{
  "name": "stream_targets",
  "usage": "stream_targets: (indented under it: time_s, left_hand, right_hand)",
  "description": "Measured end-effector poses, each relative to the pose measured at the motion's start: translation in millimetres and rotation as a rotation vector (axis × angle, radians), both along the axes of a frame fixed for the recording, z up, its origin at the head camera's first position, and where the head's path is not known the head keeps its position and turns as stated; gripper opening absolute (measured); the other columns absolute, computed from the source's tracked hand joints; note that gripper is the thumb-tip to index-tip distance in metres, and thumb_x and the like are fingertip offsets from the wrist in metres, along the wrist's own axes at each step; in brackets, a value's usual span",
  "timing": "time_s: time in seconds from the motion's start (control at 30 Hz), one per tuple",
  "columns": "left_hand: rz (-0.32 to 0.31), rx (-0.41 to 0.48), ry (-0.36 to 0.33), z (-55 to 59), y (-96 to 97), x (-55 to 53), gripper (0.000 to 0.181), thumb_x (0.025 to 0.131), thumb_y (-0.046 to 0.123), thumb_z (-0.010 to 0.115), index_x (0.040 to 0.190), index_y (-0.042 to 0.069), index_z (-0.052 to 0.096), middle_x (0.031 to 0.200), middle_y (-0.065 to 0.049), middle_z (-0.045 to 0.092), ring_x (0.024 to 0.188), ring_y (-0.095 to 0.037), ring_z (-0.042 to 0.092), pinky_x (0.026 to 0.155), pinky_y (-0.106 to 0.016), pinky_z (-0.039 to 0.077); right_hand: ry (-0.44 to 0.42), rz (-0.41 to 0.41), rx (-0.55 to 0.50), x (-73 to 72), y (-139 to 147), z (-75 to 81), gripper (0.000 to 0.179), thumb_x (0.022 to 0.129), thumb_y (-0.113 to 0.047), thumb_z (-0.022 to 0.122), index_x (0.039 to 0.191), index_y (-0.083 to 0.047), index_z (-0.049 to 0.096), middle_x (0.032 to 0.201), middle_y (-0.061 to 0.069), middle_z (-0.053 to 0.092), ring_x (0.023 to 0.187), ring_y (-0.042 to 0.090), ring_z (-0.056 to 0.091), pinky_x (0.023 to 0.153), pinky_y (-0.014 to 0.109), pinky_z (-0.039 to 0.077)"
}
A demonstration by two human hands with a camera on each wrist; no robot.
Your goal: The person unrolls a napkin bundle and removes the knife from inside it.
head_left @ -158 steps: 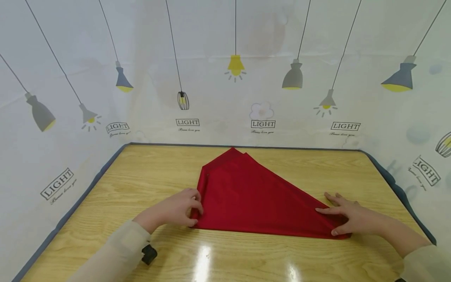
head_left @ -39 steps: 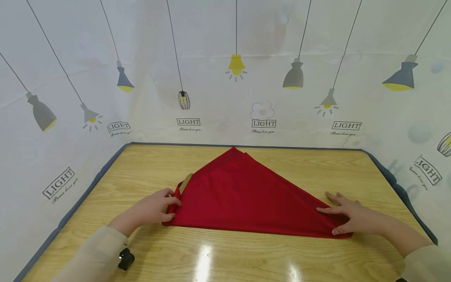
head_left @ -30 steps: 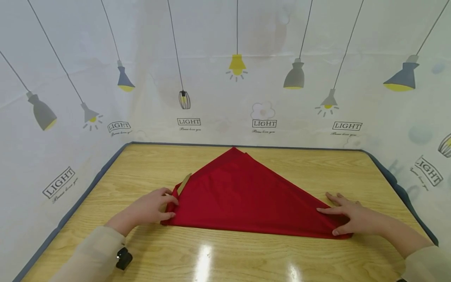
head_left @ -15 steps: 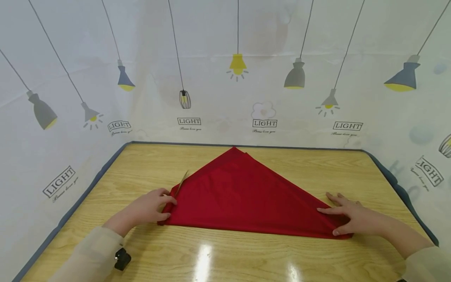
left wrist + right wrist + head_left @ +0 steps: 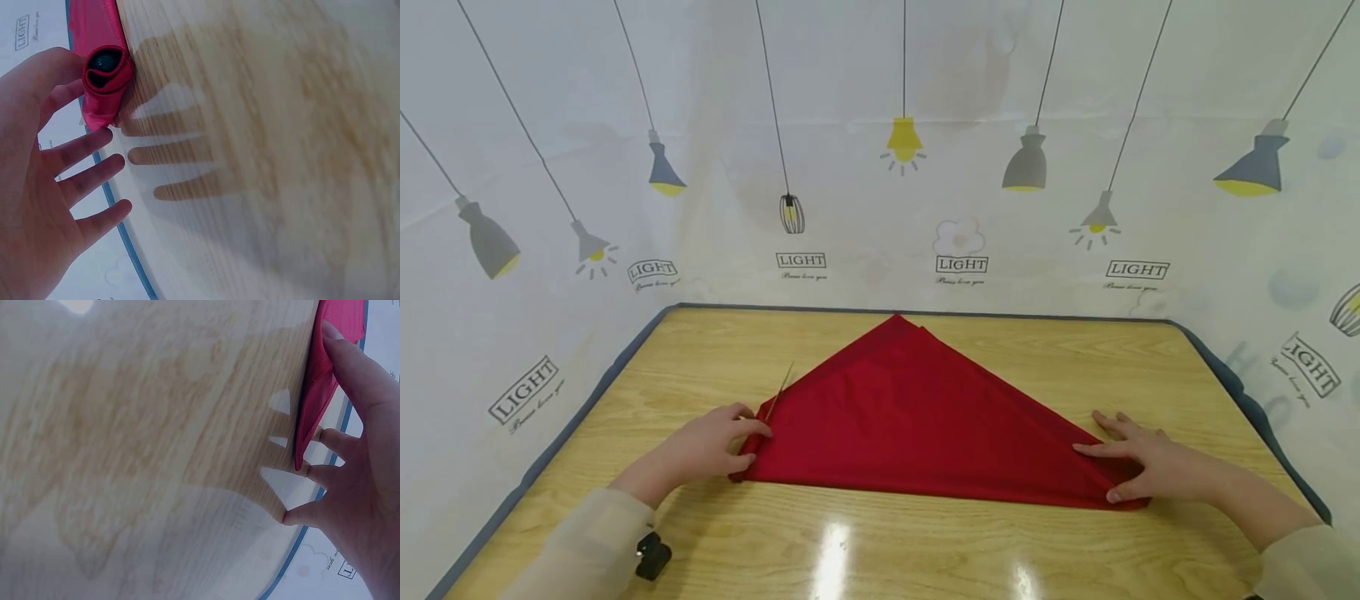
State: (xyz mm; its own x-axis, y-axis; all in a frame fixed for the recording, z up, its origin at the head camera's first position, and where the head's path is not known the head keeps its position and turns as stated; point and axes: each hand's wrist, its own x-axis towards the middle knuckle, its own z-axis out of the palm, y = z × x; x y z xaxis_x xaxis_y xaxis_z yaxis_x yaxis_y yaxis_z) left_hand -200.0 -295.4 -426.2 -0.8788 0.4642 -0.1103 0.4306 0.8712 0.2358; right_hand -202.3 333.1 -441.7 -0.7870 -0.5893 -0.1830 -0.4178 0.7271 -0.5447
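A red cloth (image 5: 902, 417) lies spread on the table in a broad, roughly triangular shape, its peak at the far edge. Its left end forms a narrow roll (image 5: 107, 75), whose open end shows a dark hollow in the left wrist view. My left hand (image 5: 711, 446) holds this roll between thumb and forefinger, the other fingers spread. A thin tan strip (image 5: 781, 390) sticks out at a slant from the roll's far side. My right hand (image 5: 1161, 462) rests at the right corner with fingers spread, its thumb on the cloth.
The wooden table (image 5: 970, 550) has a dark blue border (image 5: 1030, 315) along its back and sides. White walls (image 5: 857, 67) printed with lamps stand behind and on both sides. A black device (image 5: 653, 556) is at the left sleeve.
My left hand has moved left with the roll, and more flat cloth shows behind it. The tan strip has come into view, then turned thinner. The right hand stays in place.
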Motion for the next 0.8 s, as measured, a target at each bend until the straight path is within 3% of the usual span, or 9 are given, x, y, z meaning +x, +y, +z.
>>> stream_targets:
  time_s: [0.3,0.6,0.8]
  left_hand:
    - [-0.027,-0.009,0.043,4.3,-2.6,0.6,0.030,0.086,0.018,0.072,0.115,0.016,0.068,0.105,0.001,0.055,0.086,-0.014,0.052,0.077,-0.037,0.048]
    - [-0.004,-0.069,0.064,-0.4,-2.2,-0.8,0.039,0.080,0.039,0.079,0.110,0.017,0.068,0.104,-0.001,0.058,0.088,-0.016,0.056,0.081,-0.039,0.050]
    - [-0.020,-0.072,0.079,-1.9,-4.1,0.5,0.036,0.079,0.030,0.082,0.110,0.018,0.068,0.091,0.003,0.052,0.075,-0.011,0.047,0.066,-0.030,0.045]
  right_hand:
    - [0.010,0.008,0.002,-0.3,-0.4,1.9,0.060,0.081,-0.042,0.075,0.137,-0.025,0.059,0.152,0.032,0.020,0.134,0.062,0.006,0.088,0.083,0.000]
    - [0.014,0.010,0.011,-0.3,-0.5,1.5,0.060,0.081,-0.042,0.075,0.137,-0.025,0.059,0.151,0.033,0.021,0.133,0.062,0.007,0.087,0.084,0.001]
    - [0.012,0.013,0.012,-0.6,0.2,0.1,0.060,0.082,-0.042,0.075,0.137,-0.025,0.059,0.152,0.033,0.020,0.134,0.062,0.007,0.087,0.084,0.001]
